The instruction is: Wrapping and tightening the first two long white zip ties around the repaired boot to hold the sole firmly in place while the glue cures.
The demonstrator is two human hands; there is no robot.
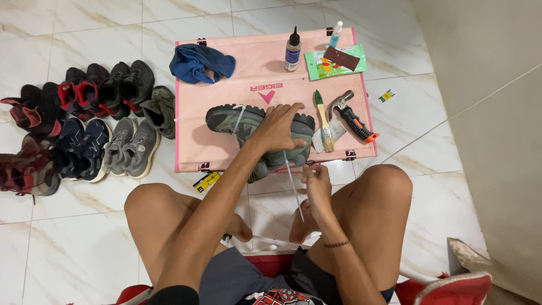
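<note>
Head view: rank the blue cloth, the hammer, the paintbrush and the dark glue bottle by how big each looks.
1. Blue cloth, clearly largest.
2. Hammer and paintbrush: about the same length, too close to rank, though the hammer looks bulkier.
3. Dark glue bottle, smallest; it stands farther from the camera, which may shrink it slightly.

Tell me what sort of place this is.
Probably a home floor used as a makeshift shoe-repair spot: a low pink table on marble-look tiles carries a hammer, brush and glue bottle, with a row of shoes waiting beside it.
</note>
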